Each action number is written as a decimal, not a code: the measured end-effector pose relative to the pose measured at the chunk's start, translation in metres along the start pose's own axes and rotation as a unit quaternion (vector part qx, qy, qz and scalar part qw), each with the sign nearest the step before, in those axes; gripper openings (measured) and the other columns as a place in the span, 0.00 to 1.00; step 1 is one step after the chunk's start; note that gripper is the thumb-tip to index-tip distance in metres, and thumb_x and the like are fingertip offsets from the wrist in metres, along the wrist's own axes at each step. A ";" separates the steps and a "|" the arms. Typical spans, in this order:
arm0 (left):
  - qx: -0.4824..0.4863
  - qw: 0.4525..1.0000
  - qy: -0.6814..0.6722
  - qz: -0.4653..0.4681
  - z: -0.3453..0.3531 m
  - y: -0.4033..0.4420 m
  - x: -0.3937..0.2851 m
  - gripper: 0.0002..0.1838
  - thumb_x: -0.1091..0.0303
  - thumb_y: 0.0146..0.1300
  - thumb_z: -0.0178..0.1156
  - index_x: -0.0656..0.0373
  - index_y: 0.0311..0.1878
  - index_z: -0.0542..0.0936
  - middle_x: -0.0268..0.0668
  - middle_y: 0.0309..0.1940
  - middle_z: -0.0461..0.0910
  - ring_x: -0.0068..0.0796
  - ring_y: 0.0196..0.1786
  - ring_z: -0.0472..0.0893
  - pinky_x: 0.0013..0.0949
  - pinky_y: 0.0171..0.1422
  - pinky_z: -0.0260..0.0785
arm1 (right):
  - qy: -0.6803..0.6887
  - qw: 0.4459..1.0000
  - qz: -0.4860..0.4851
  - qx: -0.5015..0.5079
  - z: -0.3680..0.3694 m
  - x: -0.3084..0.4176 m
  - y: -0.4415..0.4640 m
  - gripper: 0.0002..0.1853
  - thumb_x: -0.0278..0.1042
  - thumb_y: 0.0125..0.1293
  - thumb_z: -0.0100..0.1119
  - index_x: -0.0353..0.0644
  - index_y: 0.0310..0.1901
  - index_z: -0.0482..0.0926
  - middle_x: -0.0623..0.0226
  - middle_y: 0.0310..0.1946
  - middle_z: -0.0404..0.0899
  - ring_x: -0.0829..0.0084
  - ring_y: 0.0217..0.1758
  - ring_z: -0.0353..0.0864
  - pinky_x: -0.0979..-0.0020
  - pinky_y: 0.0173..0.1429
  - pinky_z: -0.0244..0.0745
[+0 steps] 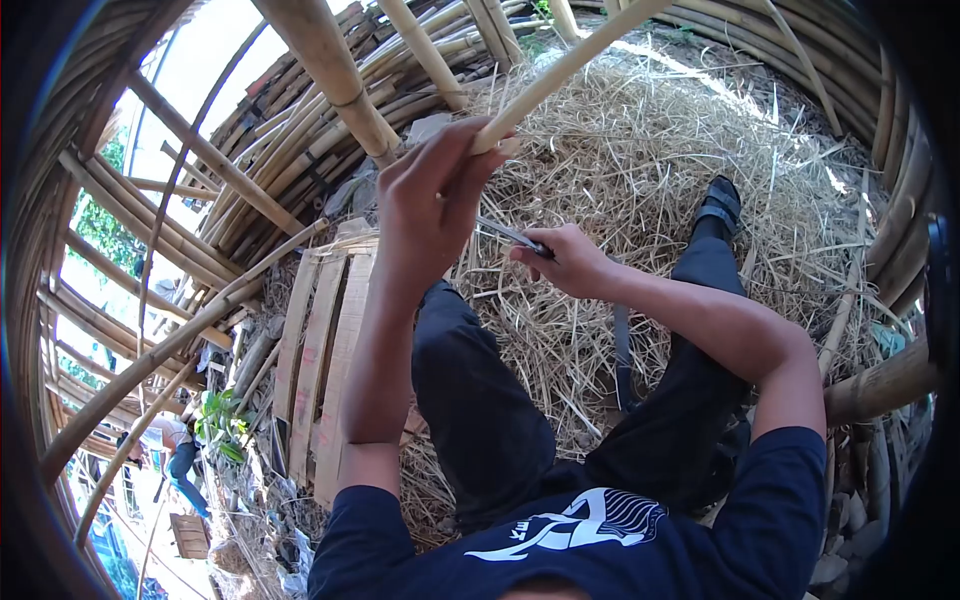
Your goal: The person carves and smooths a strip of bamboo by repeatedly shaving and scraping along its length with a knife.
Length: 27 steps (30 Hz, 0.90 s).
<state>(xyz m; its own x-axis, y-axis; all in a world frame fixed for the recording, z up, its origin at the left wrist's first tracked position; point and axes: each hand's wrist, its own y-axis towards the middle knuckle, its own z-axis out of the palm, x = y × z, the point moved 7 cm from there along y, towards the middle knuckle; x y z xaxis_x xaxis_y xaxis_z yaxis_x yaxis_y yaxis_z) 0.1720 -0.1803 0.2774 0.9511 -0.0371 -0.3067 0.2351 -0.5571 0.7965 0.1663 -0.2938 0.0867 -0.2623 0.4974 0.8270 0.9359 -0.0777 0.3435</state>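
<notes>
My left hand (435,195) is raised at the upper middle, its fingers wrapped round the near end of a pale bamboo strip (570,65) that slants up to the right. Lower and to the right, my right hand (572,262) grips the dark handle of a knife (510,232). The knife's blade points up and left, towards my left hand, and its tip is hidden behind that hand. Both hands are above a heap of pale shavings (640,150) on the ground.
Wooden slats (325,370) lie left of my legs. Bamboo poles (335,75) stand and lean at the left and top. A thick bamboo pole (885,385) is by my right elbow. Another person (180,460) bends at the far left, near a green plant (222,425).
</notes>
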 end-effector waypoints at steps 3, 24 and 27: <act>0.023 0.999 -0.010 -0.025 0.016 0.005 0.004 0.08 0.73 0.65 0.60 0.63 0.47 0.81 0.34 0.27 0.80 0.17 0.26 0.75 0.25 0.28 0.65 | -0.023 1.000 0.016 0.013 0.000 -0.003 -0.001 0.18 0.47 0.70 0.55 0.38 0.35 0.79 0.61 0.15 0.75 0.70 0.17 0.74 0.65 0.27 0.68; 0.099 0.707 -0.428 -0.555 0.047 -0.183 0.099 0.13 0.61 0.76 0.44 0.60 0.51 0.70 0.25 0.26 0.65 0.08 0.13 0.56 0.17 0.14 0.48 | -0.156 0.980 0.127 0.000 -0.025 -0.006 -0.004 0.19 0.40 0.65 0.57 0.32 0.23 0.78 0.56 0.15 0.75 0.62 0.17 0.74 0.61 0.30 0.69; 0.096 0.710 -0.425 -0.552 0.047 -0.180 0.085 0.13 0.61 0.77 0.44 0.59 0.52 0.71 0.23 0.22 0.60 0.08 0.14 0.54 0.17 0.14 0.46 | -0.179 0.982 0.057 0.031 0.006 -0.007 -0.009 0.17 0.38 0.63 0.59 0.29 0.27 0.80 0.51 0.15 0.73 0.56 0.16 0.73 0.60 0.28 0.68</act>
<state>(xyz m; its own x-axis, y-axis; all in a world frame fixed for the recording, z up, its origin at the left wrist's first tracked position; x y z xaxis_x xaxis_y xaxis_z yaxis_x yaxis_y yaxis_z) 0.2014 -0.1225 0.0833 -0.2772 0.0681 -0.9584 0.6348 -0.7358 -0.2359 0.1613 -0.2912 0.0755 -0.0656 0.7605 0.6461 0.9697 -0.1041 0.2210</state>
